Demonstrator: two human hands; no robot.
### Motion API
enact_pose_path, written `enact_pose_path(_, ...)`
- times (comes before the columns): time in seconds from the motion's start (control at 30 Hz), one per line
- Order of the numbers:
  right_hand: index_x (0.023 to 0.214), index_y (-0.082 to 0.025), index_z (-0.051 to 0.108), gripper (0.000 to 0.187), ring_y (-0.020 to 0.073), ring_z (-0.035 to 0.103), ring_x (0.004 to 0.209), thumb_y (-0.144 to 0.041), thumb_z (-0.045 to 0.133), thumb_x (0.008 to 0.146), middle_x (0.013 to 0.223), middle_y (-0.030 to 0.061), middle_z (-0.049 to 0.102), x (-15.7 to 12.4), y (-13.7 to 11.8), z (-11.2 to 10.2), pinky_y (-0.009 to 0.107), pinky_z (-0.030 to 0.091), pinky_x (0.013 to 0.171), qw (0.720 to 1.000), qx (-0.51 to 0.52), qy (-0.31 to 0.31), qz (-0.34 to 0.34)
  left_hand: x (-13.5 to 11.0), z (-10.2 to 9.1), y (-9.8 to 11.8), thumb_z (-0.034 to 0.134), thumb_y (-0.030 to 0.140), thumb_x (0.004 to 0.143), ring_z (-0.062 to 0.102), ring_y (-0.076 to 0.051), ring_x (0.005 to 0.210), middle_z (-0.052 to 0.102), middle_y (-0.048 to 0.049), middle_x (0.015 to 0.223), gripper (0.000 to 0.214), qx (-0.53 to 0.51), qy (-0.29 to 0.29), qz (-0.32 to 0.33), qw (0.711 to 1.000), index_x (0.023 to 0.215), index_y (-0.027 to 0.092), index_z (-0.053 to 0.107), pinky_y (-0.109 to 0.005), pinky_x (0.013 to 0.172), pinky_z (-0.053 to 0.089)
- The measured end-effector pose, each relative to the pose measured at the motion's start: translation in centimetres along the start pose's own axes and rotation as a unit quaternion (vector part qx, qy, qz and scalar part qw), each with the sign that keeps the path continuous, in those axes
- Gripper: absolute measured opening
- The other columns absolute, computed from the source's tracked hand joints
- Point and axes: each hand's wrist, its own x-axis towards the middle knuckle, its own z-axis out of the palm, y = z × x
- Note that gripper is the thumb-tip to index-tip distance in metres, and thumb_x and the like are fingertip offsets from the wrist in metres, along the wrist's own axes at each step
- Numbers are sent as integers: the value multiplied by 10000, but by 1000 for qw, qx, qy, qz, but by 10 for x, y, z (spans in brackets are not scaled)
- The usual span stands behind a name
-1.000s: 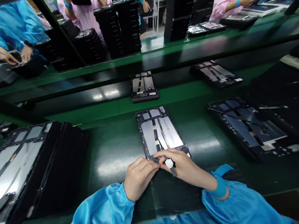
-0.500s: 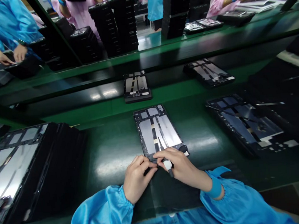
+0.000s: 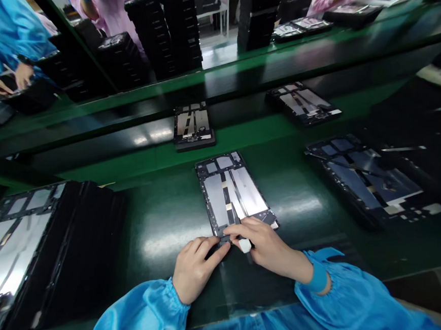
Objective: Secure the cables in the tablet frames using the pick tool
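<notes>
An opened tablet frame [image 3: 233, 192] with silver panels lies flat on the green bench straight before me. My right hand [image 3: 267, 248] is closed round a slim tool with a white grip [image 3: 244, 245], its dark tip resting on the frame's near edge. My left hand [image 3: 195, 267] lies beside it, fingers curled, fingertips pressing the frame's near left corner. Both arms wear blue sleeves, with a blue band on the right wrist.
A stack of black trays with tablet frames [image 3: 32, 246] stands at the left. Another tray of frames [image 3: 366, 179] lies at the right. Two frames [image 3: 193, 126] [image 3: 302, 102] sit on the dark conveyor behind. Other people in blue and pink work beyond tall black stacks [image 3: 164, 32].
My left hand has slid back a little toward me and its fingers have stretched along the frame's edge. The right hand has lowered slightly with the tool. The view has drifted a little.
</notes>
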Motion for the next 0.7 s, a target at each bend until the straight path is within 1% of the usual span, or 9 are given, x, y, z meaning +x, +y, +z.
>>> enact_pose_path(0.13, 1163, -231, 598, 438, 207, 626, 825, 45, 533, 829, 863, 19, 702, 1, 0, -2, 329, 488, 762, 998, 53, 1, 25, -1, 1, -3, 466, 134, 986, 579, -177, 919, 643, -72, 1112, 308, -8, 13, 11, 1000, 1258, 208, 589, -306, 769, 513)
enact_pose_path(0.2, 1162, -235, 599, 433, 207, 634, 846, 40, 546, 831, 864, 13, 710, 2, -1, -3, 328, 489, 775, 997, 64, 3, 35, -1, 1, -4, 457, 130, 988, 577, -181, 935, 640, -73, 1126, 317, -4, 10, 21, 1000, 1270, 210, 579, -311, 773, 511)
enact_pose_path(0.33, 1155, -239, 604, 432, 209, 637, 852, 40, 542, 830, 869, 13, 712, 2, -2, -3, 333, 490, 778, 997, 55, 2, 47, -1, 1, -8, 432, 141, 999, 577, -185, 934, 641, -73, 1123, 311, 7, -2, 36, 999, 1263, 216, 578, -314, 765, 508)
enact_pose_path(0.43, 1163, -235, 607, 436, 212, 635, 843, 36, 533, 830, 866, 19, 710, 2, -1, -1, 340, 496, 766, 998, 40, -1, 47, 0, 1, -9, 397, 132, 1006, 582, -182, 914, 638, -73, 1109, 344, 16, -5, 46, 999, 1296, 227, 556, -305, 738, 500)
enact_pose_path(0.53, 1176, -237, 612, 390, 222, 648, 845, -18, 539, 862, 870, 30, 720, 2, -1, -2, 357, 509, 768, 999, 37, 12, 36, 1, 1, -7, 375, 130, 1009, 591, -179, 874, 633, -73, 1087, 371, 34, -13, 47, 998, 1323, 244, 537, -299, 697, 490)
enact_pose_path(0.6, 1170, -241, 621, 310, 214, 665, 800, -96, 541, 908, 839, 30, 723, -2, -2, -8, 350, 522, 745, 997, 60, 39, 41, 1, 2, -4, 379, 136, 1008, 595, -178, 856, 627, -76, 1085, 361, 36, -13, 32, 999, 1310, 243, 545, -301, 693, 493)
enact_pose_path(0.67, 1190, -246, 622, 268, 180, 653, 665, -175, 515, 955, 734, 9, 687, -8, -5, -16, 311, 527, 658, 991, 102, 63, 66, 1, 3, 0, 397, 149, 1005, 597, -178, 849, 618, -77, 1084, 340, 31, -11, 10, 999, 1289, 244, 558, -305, 700, 502)
enact_pose_path(0.7, 1217, -249, 617, 275, 160, 627, 591, -207, 497, 972, 696, -1, 660, -12, -7, -20, 291, 520, 604, 986, 122, 68, 86, 2, 4, 2, 408, 160, 1003, 597, -179, 846, 614, -76, 1080, 326, 26, -10, -1, 1000, 1275, 244, 567, -307, 701, 508)
